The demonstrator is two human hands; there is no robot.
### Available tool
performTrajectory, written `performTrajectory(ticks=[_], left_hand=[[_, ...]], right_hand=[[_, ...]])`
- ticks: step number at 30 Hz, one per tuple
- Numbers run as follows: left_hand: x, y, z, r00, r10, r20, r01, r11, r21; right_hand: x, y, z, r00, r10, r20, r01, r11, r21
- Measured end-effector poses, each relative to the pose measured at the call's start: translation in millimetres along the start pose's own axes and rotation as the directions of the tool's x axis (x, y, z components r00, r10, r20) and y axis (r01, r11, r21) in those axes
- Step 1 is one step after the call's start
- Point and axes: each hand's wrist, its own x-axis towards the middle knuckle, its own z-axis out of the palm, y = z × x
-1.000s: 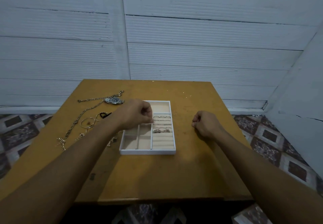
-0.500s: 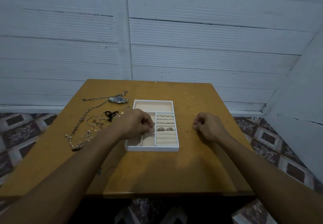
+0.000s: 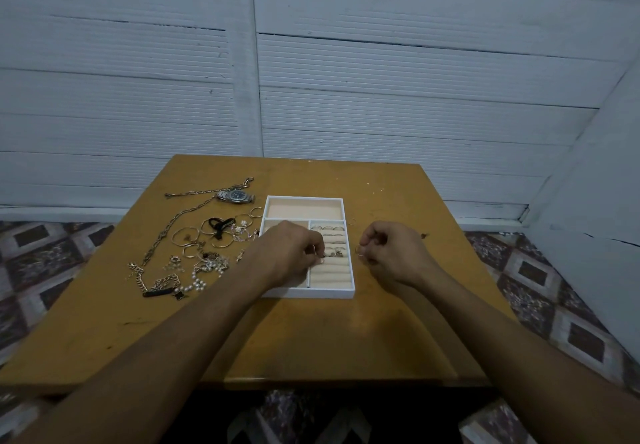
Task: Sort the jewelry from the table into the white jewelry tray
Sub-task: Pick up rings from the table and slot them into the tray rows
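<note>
The white jewelry tray [image 3: 309,294] with beige lining sits mid-table, and several rings [image 3: 328,228] stand in its right-hand ring rolls. My left hand [image 3: 289,253] hovers over the tray's left compartments, fingers pinched on a small ring [image 3: 322,259] at the ring rolls. Just right of the tray, my right hand [image 3: 389,253] pinches a thin ring [image 3: 358,251]. Loose jewelry lies on the table left of the tray: a wristwatch [image 3: 236,196], a long chain [image 3: 175,224], hoop bangles [image 3: 185,236], a black bow piece [image 3: 220,226] and pearl pieces [image 3: 199,282].
The wooden table [image 3: 311,339] stands against a white panelled wall [image 3: 381,80]. A small ring [image 3: 352,221] lies on the table by the tray's right rim. Patterned floor tiles [image 3: 41,253] show on both sides.
My left hand has moved a little toward me along the ring rolls. My right hand has shifted left toward the tray and now shows a thin ring at its fingertips.
</note>
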Motion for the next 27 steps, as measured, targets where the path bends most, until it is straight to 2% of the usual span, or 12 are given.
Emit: performTrajectory(ticks=[17,27], left_hand=[[-10,-3,5,0.99,0.141,-0.013,-0.137,0.977,0.163],[-13,2,4,0.985,0.16,0.067,-0.171,0.954,0.247]], right_hand=[[-7,-13,5,0.998,-0.062,0.021,0.062,0.998,0.004],[-9,-13,17,0.99,-0.141,0.025,0.142,0.988,-0.058]])
